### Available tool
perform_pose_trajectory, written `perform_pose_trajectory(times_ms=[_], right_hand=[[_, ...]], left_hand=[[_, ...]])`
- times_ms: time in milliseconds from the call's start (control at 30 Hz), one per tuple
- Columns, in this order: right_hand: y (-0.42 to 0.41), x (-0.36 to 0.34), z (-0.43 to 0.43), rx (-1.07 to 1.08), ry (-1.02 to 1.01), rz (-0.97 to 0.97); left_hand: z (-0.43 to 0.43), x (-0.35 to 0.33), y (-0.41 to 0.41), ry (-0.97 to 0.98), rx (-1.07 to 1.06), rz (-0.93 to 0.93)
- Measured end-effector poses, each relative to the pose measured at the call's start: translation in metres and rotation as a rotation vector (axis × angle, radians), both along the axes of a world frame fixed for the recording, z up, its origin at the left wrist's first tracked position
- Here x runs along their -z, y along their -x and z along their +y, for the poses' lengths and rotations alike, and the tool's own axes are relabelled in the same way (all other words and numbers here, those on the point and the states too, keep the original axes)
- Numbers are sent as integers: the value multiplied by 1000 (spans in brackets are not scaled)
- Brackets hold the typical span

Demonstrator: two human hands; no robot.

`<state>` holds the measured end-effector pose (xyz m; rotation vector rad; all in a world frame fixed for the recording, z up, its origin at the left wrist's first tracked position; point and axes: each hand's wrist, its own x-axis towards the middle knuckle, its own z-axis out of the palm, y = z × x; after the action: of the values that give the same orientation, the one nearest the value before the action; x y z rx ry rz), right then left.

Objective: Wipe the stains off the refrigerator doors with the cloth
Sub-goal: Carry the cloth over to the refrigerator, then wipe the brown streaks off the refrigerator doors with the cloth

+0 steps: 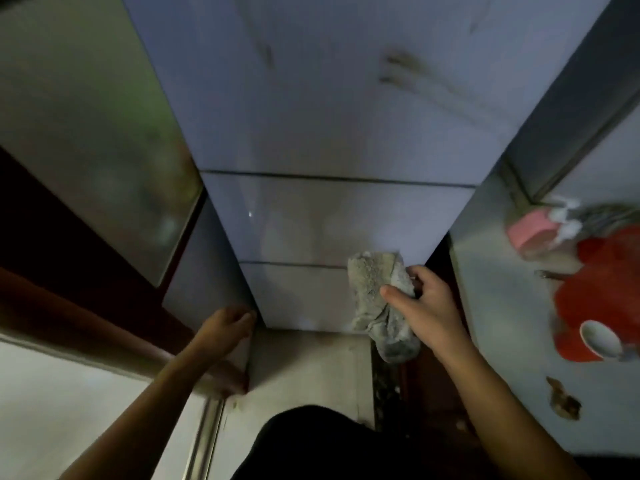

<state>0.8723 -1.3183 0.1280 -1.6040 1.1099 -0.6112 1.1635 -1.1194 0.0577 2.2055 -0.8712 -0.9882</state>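
A tall white refrigerator (329,133) fills the middle of the view, with an upper door, a middle drawer (311,220) and a lower drawer (298,292). Dark smudged stains (401,69) mark the upper door, and a smaller one (266,53) lies to the left. My right hand (426,306) grips a grey crumpled cloth (377,292) against the right side of the lower drawer. My left hand (227,323) rests with loosely bent fingers at the fridge's lower left corner, holding nothing.
A counter (491,289) stands close on the right with a red basin (599,292), a white bowl (601,337) and a pink object (530,230). A glass-fronted cabinet (104,150) stands on the left. Pale floor tiles (304,368) lie below the fridge.
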Motion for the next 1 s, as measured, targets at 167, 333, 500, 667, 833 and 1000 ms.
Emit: perform_pose_trajectory(times_ms=[167, 333, 500, 667, 833, 1000], right_hand=[[-39, -140, -54, -146, 339, -137], [-65, -296, -83, -220, 668, -262], [-91, -429, -97, -210, 928, -331], [-121, -507, -117, -156, 1105, -304], [-147, -542, -135, -55, 1285, -226], [-168, -532, -150, 29, 1478, -147]], left_hand=[[-59, -120, -20, 311, 71, -215], [-98, -241, -37, 555, 77, -465], [-122, -351, -70, 662, 71, -702], [-131, -442, -105, 737, 27, -951], [-139, -497, -129, 862, -64, -1275], [-155, -505, -138, 817, -105, -1572]])
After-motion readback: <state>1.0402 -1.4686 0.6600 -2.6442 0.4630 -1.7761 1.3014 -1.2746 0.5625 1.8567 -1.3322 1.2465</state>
